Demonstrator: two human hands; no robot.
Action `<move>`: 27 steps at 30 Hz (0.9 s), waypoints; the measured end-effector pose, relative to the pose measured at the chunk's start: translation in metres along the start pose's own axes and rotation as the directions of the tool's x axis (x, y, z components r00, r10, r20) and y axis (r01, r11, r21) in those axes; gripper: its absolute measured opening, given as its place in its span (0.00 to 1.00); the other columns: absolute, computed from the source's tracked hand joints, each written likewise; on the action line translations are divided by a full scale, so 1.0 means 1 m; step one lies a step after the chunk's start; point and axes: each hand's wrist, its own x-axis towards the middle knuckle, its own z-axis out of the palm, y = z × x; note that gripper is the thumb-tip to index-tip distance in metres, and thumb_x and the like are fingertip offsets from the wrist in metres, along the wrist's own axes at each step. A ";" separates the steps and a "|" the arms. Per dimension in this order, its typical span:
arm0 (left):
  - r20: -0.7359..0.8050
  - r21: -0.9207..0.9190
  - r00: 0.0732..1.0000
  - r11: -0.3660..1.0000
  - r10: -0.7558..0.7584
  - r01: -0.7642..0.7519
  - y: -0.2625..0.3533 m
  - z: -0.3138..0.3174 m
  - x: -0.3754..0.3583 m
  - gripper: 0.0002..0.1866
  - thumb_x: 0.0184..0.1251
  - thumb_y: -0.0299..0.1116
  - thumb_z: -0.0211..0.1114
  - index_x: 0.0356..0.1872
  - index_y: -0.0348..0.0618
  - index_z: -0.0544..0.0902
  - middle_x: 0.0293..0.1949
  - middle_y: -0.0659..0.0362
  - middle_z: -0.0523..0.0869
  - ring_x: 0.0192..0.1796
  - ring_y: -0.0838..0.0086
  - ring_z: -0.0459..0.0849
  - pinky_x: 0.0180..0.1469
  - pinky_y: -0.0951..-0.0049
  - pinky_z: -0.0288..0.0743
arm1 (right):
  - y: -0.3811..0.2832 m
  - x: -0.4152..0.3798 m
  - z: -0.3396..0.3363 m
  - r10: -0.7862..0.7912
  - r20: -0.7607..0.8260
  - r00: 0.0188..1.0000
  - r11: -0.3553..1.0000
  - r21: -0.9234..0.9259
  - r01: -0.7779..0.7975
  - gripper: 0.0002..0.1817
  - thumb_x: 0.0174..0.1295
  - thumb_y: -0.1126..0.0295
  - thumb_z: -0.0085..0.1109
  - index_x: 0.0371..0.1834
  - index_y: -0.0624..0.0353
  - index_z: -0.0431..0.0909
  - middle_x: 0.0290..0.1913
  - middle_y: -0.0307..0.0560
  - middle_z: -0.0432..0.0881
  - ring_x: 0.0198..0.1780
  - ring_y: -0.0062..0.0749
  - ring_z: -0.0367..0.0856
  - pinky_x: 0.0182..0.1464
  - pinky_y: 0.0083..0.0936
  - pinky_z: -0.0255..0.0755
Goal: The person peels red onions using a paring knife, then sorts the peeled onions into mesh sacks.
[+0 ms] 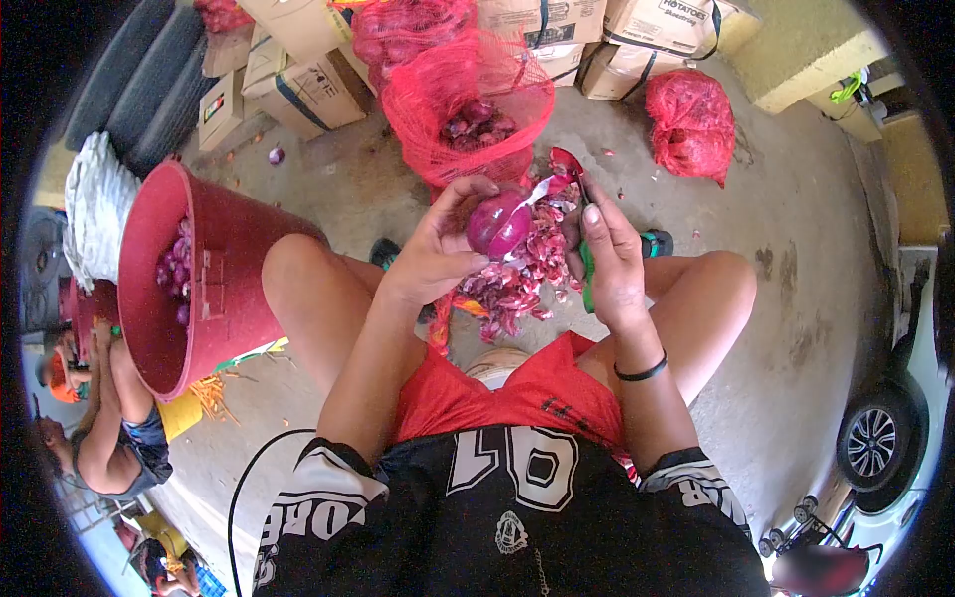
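Note:
A purple-red onion (500,225) rests in my left hand (443,244), whose fingers and thumb curl round its left side. Its surface looks smooth and shiny. My right hand (609,254) is closed on a knife with a green handle (587,279), to the right of the onion and apart from it. A piece of red skin (565,162) is by the blade's upper end. Beneath both hands lies a pile of onion peels (517,289). Just beyond them an open red mesh sack (468,109) has onions inside.
At the left stands a large red tub (249,224) holding onions. Cardboard boxes (308,90) line the back. Another red mesh sack (689,124) lies at the back right. A co-worker (114,438) sits at the far left. A car wheel (872,443) shows at the right.

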 end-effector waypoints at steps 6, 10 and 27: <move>0.036 -0.115 0.999 0.993 0.020 -0.015 -0.002 0.000 0.005 0.40 0.47 0.16 0.74 0.62 0.47 0.65 0.65 0.56 0.69 0.66 0.65 0.73 0.67 0.62 0.71 | -0.007 -0.003 -0.002 0.009 0.055 0.998 1.000 0.025 -0.011 0.26 0.77 0.60 0.43 0.74 0.58 0.61 0.32 0.37 0.72 0.22 0.16 0.64 0.22 0.14 0.58; -0.084 -0.023 0.996 0.999 0.028 -0.030 -0.006 -0.002 0.007 0.39 0.48 0.17 0.74 0.63 0.47 0.64 0.67 0.53 0.68 0.65 0.62 0.73 0.68 0.59 0.70 | -0.009 -0.003 -0.004 0.044 0.031 0.999 0.990 0.131 -0.048 0.26 0.77 0.59 0.43 0.74 0.57 0.62 0.32 0.34 0.73 0.22 0.14 0.63 0.22 0.13 0.59; -0.111 -0.062 0.960 0.962 0.259 -0.267 0.045 -0.035 -0.002 0.28 0.61 0.30 0.70 0.62 0.48 0.71 0.64 0.47 0.72 0.64 0.52 0.75 0.66 0.42 0.70 | 0.010 -0.005 -0.026 0.259 0.302 0.917 0.564 -0.818 0.111 0.30 0.69 0.67 0.50 0.74 0.56 0.57 0.50 0.69 0.79 0.49 0.64 0.79 0.51 0.48 0.73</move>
